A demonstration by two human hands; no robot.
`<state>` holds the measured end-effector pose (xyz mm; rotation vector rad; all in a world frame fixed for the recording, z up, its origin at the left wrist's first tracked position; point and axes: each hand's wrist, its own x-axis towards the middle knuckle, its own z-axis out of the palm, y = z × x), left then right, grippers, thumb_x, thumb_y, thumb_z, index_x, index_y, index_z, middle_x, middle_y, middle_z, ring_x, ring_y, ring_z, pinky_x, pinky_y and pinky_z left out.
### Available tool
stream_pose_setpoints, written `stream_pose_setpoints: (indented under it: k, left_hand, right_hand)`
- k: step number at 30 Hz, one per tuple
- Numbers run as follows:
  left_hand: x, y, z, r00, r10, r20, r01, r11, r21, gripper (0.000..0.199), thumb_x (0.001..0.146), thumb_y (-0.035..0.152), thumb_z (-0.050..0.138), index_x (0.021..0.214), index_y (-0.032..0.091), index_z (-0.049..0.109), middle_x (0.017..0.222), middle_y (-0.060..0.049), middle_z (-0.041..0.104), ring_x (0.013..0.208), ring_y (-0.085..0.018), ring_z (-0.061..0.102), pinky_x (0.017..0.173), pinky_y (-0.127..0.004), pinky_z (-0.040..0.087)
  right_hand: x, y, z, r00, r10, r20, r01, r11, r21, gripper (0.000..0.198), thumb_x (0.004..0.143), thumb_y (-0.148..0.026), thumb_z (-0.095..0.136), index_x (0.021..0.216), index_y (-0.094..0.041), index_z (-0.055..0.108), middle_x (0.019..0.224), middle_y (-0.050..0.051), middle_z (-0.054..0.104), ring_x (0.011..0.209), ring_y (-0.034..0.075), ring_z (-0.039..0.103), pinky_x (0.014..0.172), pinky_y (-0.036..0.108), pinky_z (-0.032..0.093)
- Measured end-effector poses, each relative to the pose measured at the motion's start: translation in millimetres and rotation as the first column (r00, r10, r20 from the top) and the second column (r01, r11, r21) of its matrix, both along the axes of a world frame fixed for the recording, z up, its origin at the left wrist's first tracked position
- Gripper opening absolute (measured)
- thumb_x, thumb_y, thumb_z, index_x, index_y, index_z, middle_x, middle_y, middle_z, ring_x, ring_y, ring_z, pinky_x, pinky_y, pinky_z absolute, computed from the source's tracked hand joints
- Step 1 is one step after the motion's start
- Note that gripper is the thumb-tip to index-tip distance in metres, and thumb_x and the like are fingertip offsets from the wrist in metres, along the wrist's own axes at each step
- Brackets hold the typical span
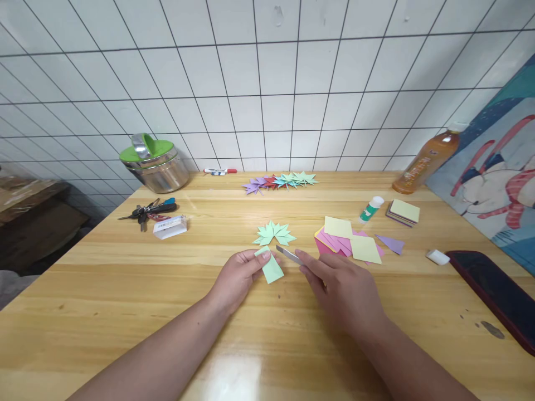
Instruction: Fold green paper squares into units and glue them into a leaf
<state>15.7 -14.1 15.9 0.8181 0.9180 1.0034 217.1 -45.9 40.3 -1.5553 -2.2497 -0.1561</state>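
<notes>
1. A white tiled wall [280, 72] rose at 12 o'clock, taking the green paper [273, 271] as the centre of the dial.
2. A pale wooden table [167, 312] spread out beneath the hands.
3. A green-lidded steel pot [161, 175] sat between 10 and 11 o'clock, near the wall.
4. An amber drink bottle [430, 159] with a white cap stood at 2 o'clock.
5. The right hand [349, 289], between 3 and 4 o'clock, was closed around a slim grey blade [290, 255].
6. The left hand [236, 278], between 8 and 9 o'clock, pinched the green paper between thumb and fingers.
7. A dark phone [493, 295] in a red case lay just past 3 o'clock.
8. A row of folded stars [281, 182], purple, red, blue and green, lay at 12 o'clock by the wall.
9. A loose pile of pink and yellow squares [365, 249] lay between 2 and 3 o'clock.
10. A green pointed fan [273, 231] lay at 12 o'clock, just beyond the green paper, its gap facing the person.
11. A glue stick [371, 209] was at 2 o'clock.
12. The grey blade pointed towards 11 o'clock, its tip near the green paper; it was probably a knife's, the fingers covering the rest.
</notes>
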Motion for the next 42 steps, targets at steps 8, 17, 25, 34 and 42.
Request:
stream_pose_setpoints:
  k: [8, 17, 25, 34, 42]
  left_hand:
    - [0.7, 0.0, 1.7, 0.999, -0.039, 0.029, 0.038, 0.999, 0.03, 0.023, 0.08, 0.028, 0.062, 0.095, 0.013, 0.071, 0.084, -0.009, 0.072, 0.076, -0.016, 0.063, 0.076, -0.026, 0.046]
    - [0.3, -1.1, 3.6, 0.994, -0.11, -0.017, 0.111, 0.991, 0.069, 0.022, 0.081, 0.027, 0.06, 0.094, 0.013, 0.071, 0.085, -0.009, 0.072, 0.077, -0.017, 0.063, 0.076, -0.027, 0.045]
    - [1.0, -2.8, 2.9, 0.989, -0.116, -0.096, 0.126, 0.986, 0.108, 0.027, 0.081, 0.033, 0.059, 0.097, 0.013, 0.07, 0.09, -0.01, 0.072, 0.084, -0.021, 0.063, 0.078, -0.03, 0.044]
    - [1.2, -3.3, 3.7, 0.98, -0.152, -0.128, 0.167, 0.979, 0.115, 0.031, 0.082, 0.037, 0.057, 0.097, 0.013, 0.07, 0.09, -0.01, 0.071, 0.084, -0.022, 0.063, 0.078, -0.031, 0.044]
    - [0.9, -4.2, 5.8, 0.968, -0.182, -0.174, 0.204, 0.972, 0.118, 0.031, 0.081, 0.039, 0.057, 0.091, 0.013, 0.071, 0.082, -0.008, 0.072, 0.077, -0.021, 0.062, 0.08, -0.032, 0.043]
  right_hand:
    - [-0.3, 0.4, -2.4, 0.998, 0.062, 0.012, -0.062, 0.998, -0.003, 0.031, 0.089, -0.029, 0.046, 0.118, -0.034, 0.057, 0.063, -0.002, 0.059, 0.06, 0.012, 0.053, 0.052, 0.025, 0.024]
    - [0.9, 0.6, -1.3, 0.995, 0.077, 0.057, -0.077, 0.997, 0.001, 0.031, 0.089, -0.029, 0.047, 0.117, -0.036, 0.056, 0.064, -0.003, 0.058, 0.059, 0.012, 0.051, 0.052, 0.025, 0.024]
    - [-1.7, -0.3, 2.3, 0.994, 0.066, 0.085, -0.063, 0.997, -0.036, 0.03, 0.089, -0.029, 0.047, 0.116, -0.035, 0.058, 0.065, -0.002, 0.06, 0.059, 0.013, 0.052, 0.051, 0.025, 0.024]
    - [-2.3, -0.8, 1.8, 0.995, 0.071, 0.072, -0.067, 0.996, -0.059, 0.03, 0.09, -0.03, 0.046, 0.117, -0.034, 0.057, 0.066, -0.001, 0.06, 0.06, 0.013, 0.053, 0.051, 0.025, 0.025]
    - [-7.1, -1.7, -1.0, 0.996, 0.083, 0.041, -0.081, 0.996, -0.032, 0.03, 0.091, -0.03, 0.044, 0.117, -0.032, 0.057, 0.068, 0.0, 0.062, 0.061, 0.013, 0.054, 0.053, 0.025, 0.027]
